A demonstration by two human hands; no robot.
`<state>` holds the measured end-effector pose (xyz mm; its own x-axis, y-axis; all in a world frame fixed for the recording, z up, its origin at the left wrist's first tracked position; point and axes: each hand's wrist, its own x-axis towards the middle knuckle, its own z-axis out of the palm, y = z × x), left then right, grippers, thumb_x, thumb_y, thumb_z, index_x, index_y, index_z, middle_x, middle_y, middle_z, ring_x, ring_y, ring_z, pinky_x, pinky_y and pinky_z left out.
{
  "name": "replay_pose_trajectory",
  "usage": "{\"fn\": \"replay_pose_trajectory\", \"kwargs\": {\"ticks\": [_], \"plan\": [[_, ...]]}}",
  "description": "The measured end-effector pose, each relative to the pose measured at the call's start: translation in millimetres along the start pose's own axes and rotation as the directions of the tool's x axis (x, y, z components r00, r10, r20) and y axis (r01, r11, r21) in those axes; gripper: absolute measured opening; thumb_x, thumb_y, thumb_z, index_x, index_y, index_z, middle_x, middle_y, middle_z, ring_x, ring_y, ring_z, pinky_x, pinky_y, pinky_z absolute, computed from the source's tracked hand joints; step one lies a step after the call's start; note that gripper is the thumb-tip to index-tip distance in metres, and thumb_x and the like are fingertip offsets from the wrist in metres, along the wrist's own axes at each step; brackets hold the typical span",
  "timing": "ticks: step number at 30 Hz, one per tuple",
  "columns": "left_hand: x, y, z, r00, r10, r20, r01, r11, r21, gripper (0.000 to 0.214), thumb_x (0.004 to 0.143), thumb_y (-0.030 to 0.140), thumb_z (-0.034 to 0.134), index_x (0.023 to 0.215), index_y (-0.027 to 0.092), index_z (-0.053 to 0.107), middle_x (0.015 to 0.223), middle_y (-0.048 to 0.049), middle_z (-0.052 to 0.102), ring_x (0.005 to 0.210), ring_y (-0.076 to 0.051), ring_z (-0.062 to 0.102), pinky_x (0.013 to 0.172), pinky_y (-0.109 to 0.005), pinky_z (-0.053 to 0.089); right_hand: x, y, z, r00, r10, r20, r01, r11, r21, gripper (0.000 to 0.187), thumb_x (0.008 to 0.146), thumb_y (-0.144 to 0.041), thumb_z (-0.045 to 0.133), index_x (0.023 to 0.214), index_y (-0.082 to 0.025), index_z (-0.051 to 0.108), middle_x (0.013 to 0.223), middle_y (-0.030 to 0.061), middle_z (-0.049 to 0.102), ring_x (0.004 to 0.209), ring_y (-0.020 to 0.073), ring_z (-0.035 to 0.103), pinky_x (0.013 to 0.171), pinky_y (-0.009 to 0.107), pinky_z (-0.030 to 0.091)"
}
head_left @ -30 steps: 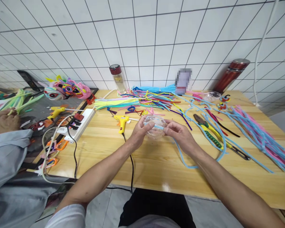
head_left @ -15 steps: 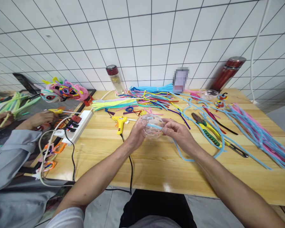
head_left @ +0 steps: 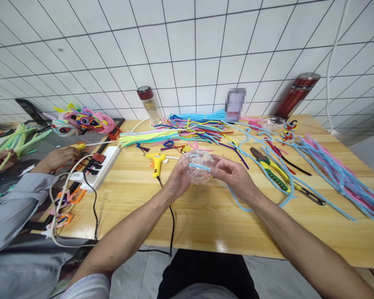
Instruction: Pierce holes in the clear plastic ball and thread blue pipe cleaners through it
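My left hand (head_left: 178,179) cups a clear plastic ball (head_left: 198,166) from the left, fingers curled round it. My right hand (head_left: 234,176) pinches a light blue pipe cleaner (head_left: 200,166) laid across the ball's front. The pipe cleaner's loose end trails down behind my right wrist onto the wooden table (head_left: 205,216). Both hands hover just above the table's middle.
A yellow glue gun (head_left: 156,160) lies left of my hands, with pliers (head_left: 269,167) to the right. Heaps of coloured pipe cleaners (head_left: 193,128) cover the back and right. A power strip (head_left: 99,167), glass bottle (head_left: 146,101) and red flask (head_left: 294,96) stand about. Another person's hand (head_left: 57,158) works at left.
My hands and the ball have stayed nearly still, the view shifting slightly. The other person's hand at left has reached towards the second glue gun.
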<state>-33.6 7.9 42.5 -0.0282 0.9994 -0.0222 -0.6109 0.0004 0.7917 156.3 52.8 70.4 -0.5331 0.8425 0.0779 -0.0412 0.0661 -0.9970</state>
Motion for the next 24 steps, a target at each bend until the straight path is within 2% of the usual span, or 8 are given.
{"fn": "replay_pose_trajectory", "kwargs": {"ticks": [7,11,14,16,18,20,22,24], "plan": [[3.2,-2.8,-1.9,1.0,0.012,0.001,-0.012,0.999,0.037,0.066,0.076,0.064,0.081,0.125,0.021,0.067,0.125,-0.0113,0.074,0.123,-0.032,0.068,0.102,-0.044,0.054,0.8,5.2,-0.2,0.999,-0.001,-0.033,0.001,1.0,-0.001,0.039,0.076,-0.059,0.084,0.069,-0.024,0.068,0.143,0.0092,0.068,0.146,0.0306,0.051,0.123,0.05,0.03],[6.7,-1.9,-8.4,0.975,0.208,-0.077,-0.188,0.958,0.215,0.062,0.08,0.063,0.079,0.128,0.026,0.067,0.137,-0.0083,0.067,0.133,-0.029,0.06,0.113,-0.042,0.045,3.6,9.4,-3.9,0.998,0.007,-0.067,-0.006,1.0,0.017,0.036,0.076,-0.055,0.085,0.07,-0.024,0.069,0.144,0.0089,0.067,0.144,0.0307,0.053,0.124,0.05,0.03],[3.2,8.3,-11.1,0.914,0.405,0.015,-0.361,0.797,0.484,0.067,0.078,0.061,0.082,0.133,0.028,0.066,0.15,-0.0097,0.058,0.146,-0.033,0.047,0.12,-0.045,0.037,4.0,10.5,-6.4,0.995,-0.003,-0.095,-0.003,0.998,-0.068,0.033,0.078,-0.053,0.084,0.071,-0.024,0.07,0.145,0.0099,0.065,0.147,0.0305,0.05,0.125,0.051,0.028],[-1.1,17.1,-9.5,0.876,0.457,0.154,-0.443,0.637,0.631,0.082,0.063,0.053,0.095,0.136,0.028,0.065,0.155,-0.012,0.053,0.153,-0.038,0.037,0.126,-0.049,0.031,3.3,11.0,-6.9,0.994,-0.012,-0.107,-0.001,0.993,-0.122,0.032,0.079,-0.052,0.083,0.071,-0.025,0.069,0.146,0.0101,0.064,0.146,0.0304,0.05,0.124,0.051,0.03],[-4.1,22.9,-6.7,0.851,0.442,0.283,-0.492,0.482,0.725,0.096,0.051,0.044,0.102,0.138,0.028,0.064,0.157,-0.014,0.051,0.156,-0.041,0.033,0.129,-0.054,0.024,2.4,12.0,-6.1,0.994,-0.005,-0.11,-0.01,0.99,-0.138,0.033,0.078,-0.053,0.082,0.071,-0.024,0.069,0.146,0.0109,0.064,0.14,0.0311,0.055,0.119,0.051,0.037],[-4.3,23.3,-4.8,0.841,0.393,0.372,-0.514,0.365,0.776,0.098,0.052,0.042,0.102,0.14,0.029,0.061,0.157,-0.0155,0.052,0.153,-0.042,0.037,0.129,-0.058,0.023,1.9,14.1,-4.4,0.994,0.016,-0.106,-0.03,0.99,-0.134,0.034,0.078,-0.055,0.081,0.071,-0.024,0.068,0.142,0.0121,0.065,0.133,0.0311,0.061,0.112,0.05,0.045],[-2.1,19.1,-4.9,0.848,0.34,0.408,-0.51,0.307,0.804,0.092,0.059,0.042,0.099,0.141,0.029,0.06,0.153,-0.0166,0.055,0.148,-0.041,0.044,0.127,-0.059,0.027,2.0,16.6,-2.4,0.994,0.028,-0.107,-0.043,0.989,-0.142,0.035,0.077,-0.055,0.081,0.071,-0.023,0.067,0.138,0.013,0.066,0.128,0.0304,0.063,0.105,0.048,0.05],[0.7,13.4,-6.8,0.862,0.316,0.396,-0.487,0.307,0.818,0.082,0.063,0.04,0.097,0.138,0.028,0.063,0.146,-0.017,0.06,0.141,-0.041,0.051,0.124,-0.06,0.031,2.6,18.6,-1.0,0.994,0.029,-0.108,-0.047,0.985,-0.166,0.035,0.078,-0.054,0.08,0.071,-0.023,0.067,0.135,0.0138,0.067,0.128,0.0298,0.063,0.102,0.045,0.052]]}}
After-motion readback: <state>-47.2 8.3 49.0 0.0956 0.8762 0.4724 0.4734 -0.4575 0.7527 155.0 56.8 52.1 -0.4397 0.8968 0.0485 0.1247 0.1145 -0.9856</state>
